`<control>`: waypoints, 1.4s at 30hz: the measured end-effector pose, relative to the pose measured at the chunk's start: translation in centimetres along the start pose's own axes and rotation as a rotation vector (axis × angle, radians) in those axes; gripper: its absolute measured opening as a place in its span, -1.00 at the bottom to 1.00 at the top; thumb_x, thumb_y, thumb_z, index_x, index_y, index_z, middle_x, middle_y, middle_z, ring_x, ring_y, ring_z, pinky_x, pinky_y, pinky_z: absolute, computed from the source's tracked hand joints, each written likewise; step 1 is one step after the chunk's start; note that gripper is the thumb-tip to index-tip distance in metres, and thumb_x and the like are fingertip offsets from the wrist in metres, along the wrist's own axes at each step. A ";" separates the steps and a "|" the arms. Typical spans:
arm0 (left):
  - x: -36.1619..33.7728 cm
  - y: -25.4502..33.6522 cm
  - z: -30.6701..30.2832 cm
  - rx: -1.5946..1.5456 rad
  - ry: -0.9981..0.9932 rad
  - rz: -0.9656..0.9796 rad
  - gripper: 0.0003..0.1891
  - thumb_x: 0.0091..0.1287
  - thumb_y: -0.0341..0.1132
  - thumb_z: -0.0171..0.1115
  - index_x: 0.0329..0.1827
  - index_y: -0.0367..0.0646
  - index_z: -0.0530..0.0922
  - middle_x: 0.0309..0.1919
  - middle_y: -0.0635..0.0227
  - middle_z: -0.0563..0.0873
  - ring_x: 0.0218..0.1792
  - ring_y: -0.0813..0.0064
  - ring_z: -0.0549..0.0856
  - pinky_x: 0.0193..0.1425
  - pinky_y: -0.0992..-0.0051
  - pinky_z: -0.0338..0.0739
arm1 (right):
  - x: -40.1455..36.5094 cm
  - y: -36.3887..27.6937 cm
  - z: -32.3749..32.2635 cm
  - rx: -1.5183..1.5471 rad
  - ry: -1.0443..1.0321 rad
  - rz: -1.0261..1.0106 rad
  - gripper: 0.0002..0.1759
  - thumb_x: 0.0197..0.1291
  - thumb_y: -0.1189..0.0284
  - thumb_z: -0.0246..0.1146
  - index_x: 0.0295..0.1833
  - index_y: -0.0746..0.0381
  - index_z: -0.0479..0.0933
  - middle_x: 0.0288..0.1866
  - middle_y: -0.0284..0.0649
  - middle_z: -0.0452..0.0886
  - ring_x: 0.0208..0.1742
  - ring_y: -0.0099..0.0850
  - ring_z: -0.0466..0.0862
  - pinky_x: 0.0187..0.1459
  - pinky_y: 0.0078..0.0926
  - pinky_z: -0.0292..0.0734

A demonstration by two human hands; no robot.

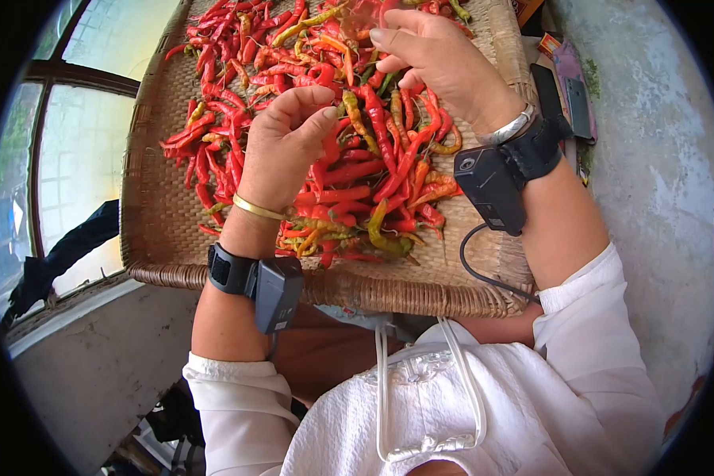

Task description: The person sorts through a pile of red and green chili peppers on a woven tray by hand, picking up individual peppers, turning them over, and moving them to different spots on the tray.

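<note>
Red, orange and greenish chili peppers lie heaped in a large woven tray. Over the left middle of the heap is my left hand, its thumb and index fingertips brought close together; whatever may be between them is too small to make out. A red pepper lies just below those fingertips. My right hand hovers above the upper right part of the heap, fingers apart and slightly curled, with nothing visible in it.
A window is at the left, with a dark cloth beside it. Phones and small items lie beyond the tray's right rim. Pale wall fills the right. A cable hangs from the right wrist device.
</note>
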State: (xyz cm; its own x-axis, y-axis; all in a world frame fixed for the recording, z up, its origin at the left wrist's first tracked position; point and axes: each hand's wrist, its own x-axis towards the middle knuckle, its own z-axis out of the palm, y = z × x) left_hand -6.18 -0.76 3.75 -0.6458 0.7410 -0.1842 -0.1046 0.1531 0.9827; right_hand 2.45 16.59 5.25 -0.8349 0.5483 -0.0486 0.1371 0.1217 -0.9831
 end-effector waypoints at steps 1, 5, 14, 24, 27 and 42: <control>0.0 0.1 -0.1 -0.040 0.004 0.023 -0.82 0.23 -0.41 0.18 -0.13 -0.22 0.52 -0.45 0.53 0.60 -0.54 0.82 0.47 -0.53 0.79 0.32 | -0.4 -0.1 0.4 0.000 0.000 0.001 -0.58 0.14 0.28 0.17 0.00 0.38 0.45 -0.28 -0.21 0.58 -0.32 -0.54 0.57 -0.31 -0.59 0.47; 0.1 0.7 -0.7 -0.085 0.025 0.072 -0.83 0.23 -0.42 0.18 -0.13 -0.22 0.52 -0.44 0.50 0.61 -0.56 0.82 0.45 -0.54 0.79 0.31 | -1.5 0.5 1.8 -0.102 -0.387 -0.178 -0.69 0.04 0.37 0.23 -0.13 0.34 0.54 -0.38 -0.20 0.62 -0.34 -0.48 0.59 -0.27 -0.54 0.49; -0.1 1.4 -0.2 -0.252 0.035 0.118 -0.76 0.27 -0.32 0.14 -0.07 -0.25 0.50 -0.42 0.47 0.62 -0.60 0.77 0.43 -0.54 0.77 0.31 | -2.2 -0.4 2.3 -0.131 -0.569 0.000 -0.82 -0.01 0.41 0.22 -0.33 0.32 0.55 -0.52 -0.21 0.58 -0.46 -0.55 0.59 -0.39 -0.58 0.48; -0.5 -0.2 -0.2 0.677 -0.288 0.195 -0.74 0.14 -0.26 0.23 -0.23 -0.29 0.54 -0.46 0.18 0.64 -0.47 0.32 0.63 -0.34 0.40 0.49 | -1.7 -1.0 1.1 0.046 -0.356 0.057 -0.84 0.07 0.42 0.17 -0.44 0.29 0.52 -0.57 -0.36 0.53 -0.59 -0.63 0.49 -0.52 -0.64 0.41; -0.6 0.1 0.3 0.885 -0.333 0.243 -0.79 0.12 -0.37 0.26 -0.25 -0.30 0.53 -0.58 0.26 0.59 -0.57 0.50 0.57 -0.43 0.51 0.44 | -1.1 -0.4 0.5 -0.078 -0.401 0.099 -0.84 0.08 0.42 0.17 -0.43 0.29 0.51 -0.57 -0.35 0.52 -0.63 -0.63 0.47 -0.55 -0.64 0.39; -0.1 -0.1 -0.3 0.881 -0.112 0.394 -0.77 0.10 -0.29 0.27 -0.27 -0.26 0.57 -0.58 0.20 0.58 -0.55 0.28 0.57 -0.39 0.41 0.45 | 0.7 0.8 0.5 0.096 -0.288 0.219 -0.61 0.21 0.15 0.08 -0.19 0.31 0.50 -0.40 -0.25 0.54 -0.45 -0.53 0.54 -0.50 -0.60 0.40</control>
State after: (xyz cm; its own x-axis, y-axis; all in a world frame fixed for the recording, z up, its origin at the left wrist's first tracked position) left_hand -6.38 -1.01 3.71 -0.4325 0.8951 0.1087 0.7371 0.2816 0.6143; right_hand 1.71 16.60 4.31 -0.9088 0.2958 -0.2943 0.2902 -0.0586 -0.9552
